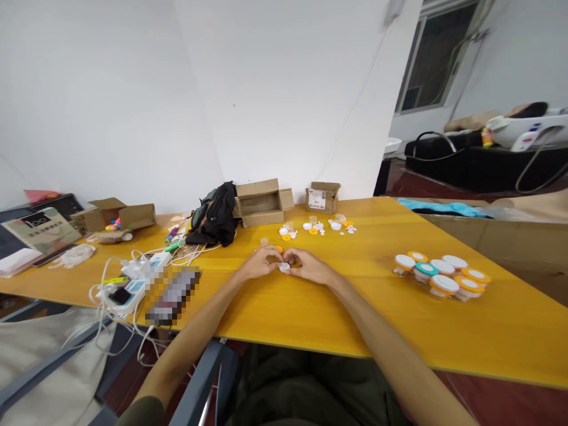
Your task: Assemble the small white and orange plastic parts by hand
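Note:
My left hand [261, 264] and my right hand [309, 267] meet over the middle of the table, their fingertips pinched together on a small white plastic part [284, 268]. Its exact kind is too small to make out. Just beyond my fingers lie an orange ring [278, 248] and a small clear cup [265, 241], both partly covered by the hands. Farther back, loose groups hold white pieces [307, 226], orange rings [313, 231] and clear cups [339, 218]. To the right, several lidded jars [444, 285] stand close together, with white, orange-rimmed and teal tops.
At the back are an open cardboard box [261, 204], a smaller box [322, 198] and a black bag [217, 216]. On the left lie a power strip [137, 287] with tangled white cables, a pixelated flat object [173, 296] and another open carton [119, 216].

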Demonstrator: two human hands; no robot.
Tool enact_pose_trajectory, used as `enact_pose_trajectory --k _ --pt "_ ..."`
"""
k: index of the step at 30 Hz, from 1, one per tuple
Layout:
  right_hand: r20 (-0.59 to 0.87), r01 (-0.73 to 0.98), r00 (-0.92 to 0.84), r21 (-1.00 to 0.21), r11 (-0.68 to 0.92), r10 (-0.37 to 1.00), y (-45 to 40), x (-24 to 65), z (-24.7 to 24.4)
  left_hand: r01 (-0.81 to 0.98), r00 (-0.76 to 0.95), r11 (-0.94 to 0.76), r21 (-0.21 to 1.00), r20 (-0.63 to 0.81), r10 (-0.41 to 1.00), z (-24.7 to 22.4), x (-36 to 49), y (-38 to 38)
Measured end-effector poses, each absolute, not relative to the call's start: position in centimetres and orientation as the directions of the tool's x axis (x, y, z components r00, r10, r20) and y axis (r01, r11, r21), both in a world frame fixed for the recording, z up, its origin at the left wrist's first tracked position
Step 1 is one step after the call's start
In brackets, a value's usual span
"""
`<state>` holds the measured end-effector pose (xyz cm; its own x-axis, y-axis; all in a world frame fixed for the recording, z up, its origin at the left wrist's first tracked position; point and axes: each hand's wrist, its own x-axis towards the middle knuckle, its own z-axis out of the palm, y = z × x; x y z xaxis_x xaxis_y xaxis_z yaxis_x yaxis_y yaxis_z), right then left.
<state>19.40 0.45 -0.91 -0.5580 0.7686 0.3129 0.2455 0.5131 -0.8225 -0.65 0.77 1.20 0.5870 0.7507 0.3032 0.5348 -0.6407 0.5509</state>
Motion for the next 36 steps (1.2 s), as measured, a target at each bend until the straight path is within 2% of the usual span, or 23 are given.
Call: enact_pose_trajectory --k 5,13,28,32,36 --pt "0.297 0.340 -0.549 -0.775 0.533 0.781 0.5 20.0 -0.5 0.561 0.598 -0.639 0.526 0.275 0.753 1.2 -0.7 0.4" --pt "0.353 0.448 -0.592 -0.603 0.660 0.724 0.0 20.4 0.1 0.581 0.565 -0.600 0.550 0.258 0.784 1.0 -0.2 0.1" --pt "0.351 0.498 -0.507 -0.626 0.600 0.787 0.0 20.0 -0.1 0.574 0.573 -0.624 0.531 0.284 0.769 1.8 -1.7 0.8" --pt "0.348 0.521 -0.489 -0.619 0.588 0.800 0.2 20.1 -0.5 0.641 0.518 -0.605 0.473 0.315 0.795 1.8 -2.4 1.1" --pt "0.360 0.533 -0.490 -0.597 0.600 0.794 0.4 20.1 -0.6 0.724 0.471 -0.586 0.365 0.359 0.806 1.3 -2.3 1.1"
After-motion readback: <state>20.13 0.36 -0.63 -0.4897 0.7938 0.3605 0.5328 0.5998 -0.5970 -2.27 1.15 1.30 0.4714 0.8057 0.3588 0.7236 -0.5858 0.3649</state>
